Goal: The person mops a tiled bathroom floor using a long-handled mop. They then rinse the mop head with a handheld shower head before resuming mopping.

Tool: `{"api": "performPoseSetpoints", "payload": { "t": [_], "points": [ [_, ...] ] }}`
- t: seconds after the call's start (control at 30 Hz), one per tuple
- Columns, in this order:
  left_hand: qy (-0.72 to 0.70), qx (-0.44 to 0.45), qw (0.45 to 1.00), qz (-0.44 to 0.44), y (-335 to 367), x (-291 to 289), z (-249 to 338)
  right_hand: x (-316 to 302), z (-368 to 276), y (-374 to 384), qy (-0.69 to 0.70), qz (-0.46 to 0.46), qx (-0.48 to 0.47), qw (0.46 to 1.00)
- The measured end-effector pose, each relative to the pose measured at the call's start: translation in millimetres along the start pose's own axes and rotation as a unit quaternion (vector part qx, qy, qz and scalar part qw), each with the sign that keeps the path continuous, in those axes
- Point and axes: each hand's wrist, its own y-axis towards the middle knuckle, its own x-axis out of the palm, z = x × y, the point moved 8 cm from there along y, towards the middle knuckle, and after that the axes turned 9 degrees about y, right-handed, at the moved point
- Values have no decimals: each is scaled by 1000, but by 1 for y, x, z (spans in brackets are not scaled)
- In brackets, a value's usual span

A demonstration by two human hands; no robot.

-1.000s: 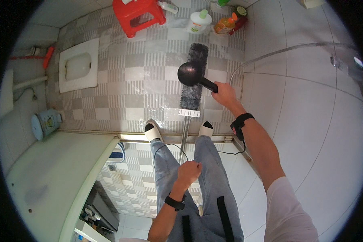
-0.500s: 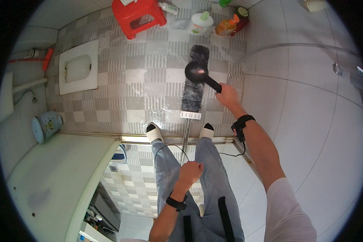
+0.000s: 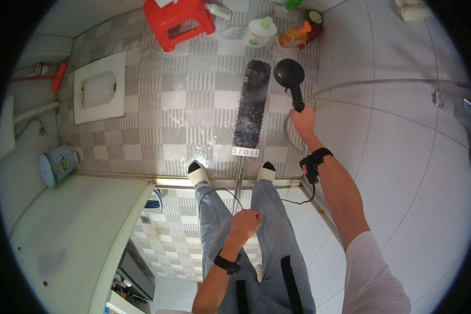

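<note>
A mop with a dark grey fluffy head [image 3: 253, 104] and a white end piece lies flat on the tiled floor ahead of my feet. Its metal pole [image 3: 240, 178] runs back between my legs, and my left hand [image 3: 246, 224] is closed round the upper part of it. In my right hand [image 3: 303, 122] is the handle of a black shower head [image 3: 289, 73], held above the floor to the right of the mop head. The grey hose [image 3: 382, 82] loops from beside that hand to the right wall. No water stream can be made out.
A red stool [image 3: 179, 23] stands at the far side, near a white jug [image 3: 262, 32] and an orange bottle [image 3: 294, 35]. To the left are a squat toilet [image 3: 115, 107] and a light blue bin [image 3: 58, 165]. A raised door sill [image 3: 175, 181] crosses under my slippers [image 3: 198, 175].
My right hand has swung the shower head rightward and away from over the mop head, and the hose has shifted with it. The left hand and the mop have barely moved.
</note>
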Motion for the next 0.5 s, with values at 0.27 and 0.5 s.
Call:
{"api": "performPoseSetpoints", "payload": {
  "t": [0.27,0.5],
  "points": [
    [9,1,1000,-11,4,1,-1,3,1,-1,7,14,7,1000],
    [13,4,1000,2,3,-2,-4,-3,-8,-2,89,69,-3,994]
  ]
}}
